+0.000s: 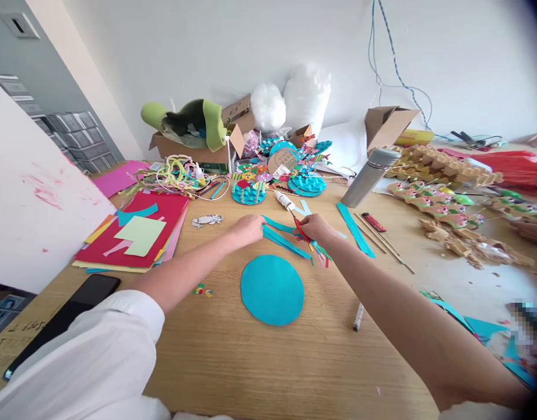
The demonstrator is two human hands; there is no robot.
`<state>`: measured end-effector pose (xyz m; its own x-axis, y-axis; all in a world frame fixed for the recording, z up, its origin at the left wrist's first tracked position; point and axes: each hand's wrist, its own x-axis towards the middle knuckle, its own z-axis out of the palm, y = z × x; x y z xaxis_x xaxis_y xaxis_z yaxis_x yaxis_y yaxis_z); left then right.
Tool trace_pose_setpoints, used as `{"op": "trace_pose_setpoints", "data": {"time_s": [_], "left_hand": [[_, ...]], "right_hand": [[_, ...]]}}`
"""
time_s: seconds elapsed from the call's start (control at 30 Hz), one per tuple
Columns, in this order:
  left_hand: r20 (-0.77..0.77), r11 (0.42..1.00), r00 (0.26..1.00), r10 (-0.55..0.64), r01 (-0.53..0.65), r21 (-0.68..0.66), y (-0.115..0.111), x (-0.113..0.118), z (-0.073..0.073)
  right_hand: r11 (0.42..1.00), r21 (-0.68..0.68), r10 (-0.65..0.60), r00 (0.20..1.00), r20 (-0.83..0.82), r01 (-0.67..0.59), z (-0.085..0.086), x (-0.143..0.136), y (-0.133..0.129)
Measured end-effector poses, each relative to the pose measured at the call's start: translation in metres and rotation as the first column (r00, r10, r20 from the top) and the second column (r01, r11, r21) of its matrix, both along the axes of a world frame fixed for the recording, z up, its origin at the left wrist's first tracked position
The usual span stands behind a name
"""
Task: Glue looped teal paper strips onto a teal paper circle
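My left hand (249, 230) is closed at the left end of some blue paper strips (285, 242), pinching them. My right hand (318, 227) grips a pair of red-handled scissors (302, 230) by the strips' right part; its fingertips are partly hidden. One strip runs between the two hands, and others slant down to the right below it. Small colored paper scraps (323, 255) lie under my right wrist. Nearer to me, a blue paper circle (272, 290) lies flat on the table. Beyond the scissors is a white glue bottle (284, 201).
Stacked colored paper (132, 233) and a black phone (67, 318) are at left. Finished blue paper crafts (248, 193) stand at the back. A grey flask (371, 175), wooden sticks (388, 242), a red cutter (374, 222) and egg cartons (443, 166) are to the right.
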<state>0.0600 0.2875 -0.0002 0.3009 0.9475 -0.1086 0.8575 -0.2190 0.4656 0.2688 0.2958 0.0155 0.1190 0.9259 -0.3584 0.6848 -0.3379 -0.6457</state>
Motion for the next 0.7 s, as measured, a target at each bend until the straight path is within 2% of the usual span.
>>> {"op": "trace_pose_setpoints", "data": {"time_s": [0.1,0.2,0.47,0.7], "left_hand": [[-0.09,0.981,0.983,-0.16,0.168,0.092,-0.024,0.017,-0.008],[-0.169,0.958,0.96,-0.224,0.249,0.142,-0.035,0.027,-0.012],[-0.28,0.941,0.928,-0.248,0.299,0.159,-0.036,0.032,-0.012],[-0.309,0.932,0.914,-0.263,0.324,0.165,-0.036,0.034,-0.019]], "right_hand": [[1.0,0.009,0.017,1.0,0.005,-0.018,-0.001,-0.003,0.0],[0.999,0.017,0.03,1.0,0.007,-0.031,-0.005,-0.005,0.004],[0.999,0.005,0.048,0.999,-0.024,-0.047,-0.005,-0.007,0.003],[0.999,-0.027,0.03,0.999,0.036,-0.029,-0.006,-0.009,0.007]]}}
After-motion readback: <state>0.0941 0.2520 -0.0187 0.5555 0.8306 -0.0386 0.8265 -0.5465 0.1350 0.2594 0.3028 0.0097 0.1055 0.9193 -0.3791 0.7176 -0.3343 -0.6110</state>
